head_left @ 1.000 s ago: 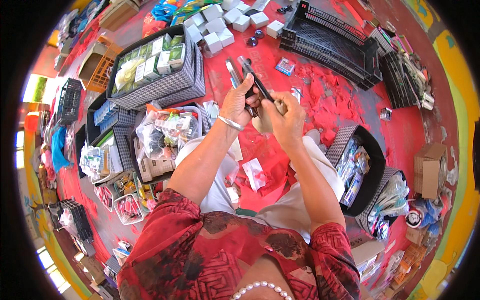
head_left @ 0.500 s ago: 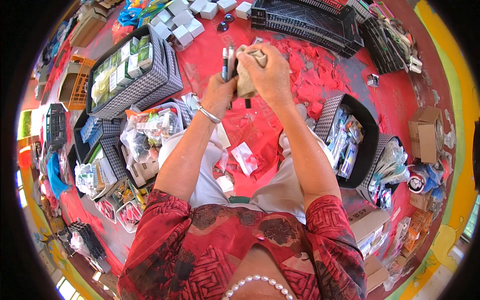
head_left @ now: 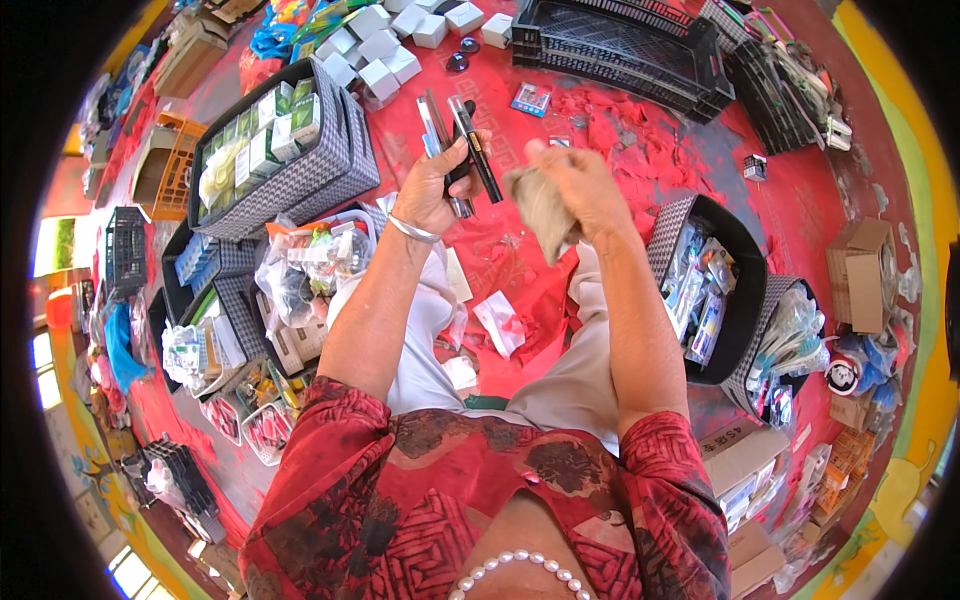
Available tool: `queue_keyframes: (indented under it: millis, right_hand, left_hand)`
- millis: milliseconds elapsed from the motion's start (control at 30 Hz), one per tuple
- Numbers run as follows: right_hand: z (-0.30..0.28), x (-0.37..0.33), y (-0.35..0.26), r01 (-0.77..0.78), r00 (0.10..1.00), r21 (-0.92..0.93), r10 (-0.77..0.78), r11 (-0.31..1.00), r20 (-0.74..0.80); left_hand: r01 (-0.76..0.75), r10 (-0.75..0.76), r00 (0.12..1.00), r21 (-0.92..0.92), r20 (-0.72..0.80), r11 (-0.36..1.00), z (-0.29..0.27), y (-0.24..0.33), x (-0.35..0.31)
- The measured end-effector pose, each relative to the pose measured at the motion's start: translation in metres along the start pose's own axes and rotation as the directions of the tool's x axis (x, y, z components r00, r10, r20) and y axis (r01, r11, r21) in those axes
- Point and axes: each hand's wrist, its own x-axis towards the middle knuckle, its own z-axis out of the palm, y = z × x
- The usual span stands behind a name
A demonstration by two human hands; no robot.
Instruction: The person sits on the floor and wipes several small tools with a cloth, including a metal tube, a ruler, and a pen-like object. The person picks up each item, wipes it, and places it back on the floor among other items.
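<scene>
My left hand (head_left: 428, 195) is closed around several slim pen-like tubes (head_left: 477, 150), black ones and a lighter one, which fan out above the fingers. Their exact kind is too small to make out. To the right, my right hand (head_left: 590, 190) grips a crumpled beige cloth (head_left: 543, 215) that hangs down from the fingers. A gap separates the cloth from the tubes. Both hands are held up over the red floor sheet (head_left: 490, 255), between my spread knees.
A checked bin (head_left: 285, 195) of green-and-white boxes and a bag-filled basket (head_left: 315, 250) stand left. On the right are a checked bin (head_left: 735, 300) of packaged goods and a cardboard box (head_left: 860, 275). Small white boxes (head_left: 380, 45) and a black crate (head_left: 620, 65) lie ahead.
My right hand has drawn the cloth off the tubes, moving right and down. The tubes now show more fully, fanned apart in my left hand. A small blue card pack has come into sight ahead.
</scene>
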Motion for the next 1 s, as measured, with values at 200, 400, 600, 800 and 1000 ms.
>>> queue_keyframes:
  millis: [200,400,600,800,1000]
  right_hand:
    - [0.021,0.003,0.020,0.098,0.994,-0.495,-0.058,0.864,0.095]
    - [0.027,0.005,0.026,0.141,0.980,-0.764,-0.197,0.630,0.018]
    - [0.029,-0.008,0.003,0.133,0.975,-0.845,-0.223,0.518,0.017]
    - [0.009,0.002,-0.025,0.461,0.838,-0.114,-0.474,0.880,-0.270]
    - [0.033,0.023,0.012,0.408,0.770,-0.702,-0.633,0.584,-0.080]
  left_hand:
    - [0.039,-0.034,0.995,0.043,-0.095,0.998,0.006,-0.006,0.001]
    - [-0.033,0.052,0.984,0.114,-0.168,0.993,0.011,-0.005,0.000]
    - [-0.047,0.066,0.977,0.098,-0.200,0.994,0.014,-0.001,-0.002]
    - [0.111,-0.062,0.979,0.255,-0.192,0.961,0.015,-0.012,-0.004]
    - [0.010,0.077,0.960,0.305,-0.271,0.952,0.010,-0.022,0.002]
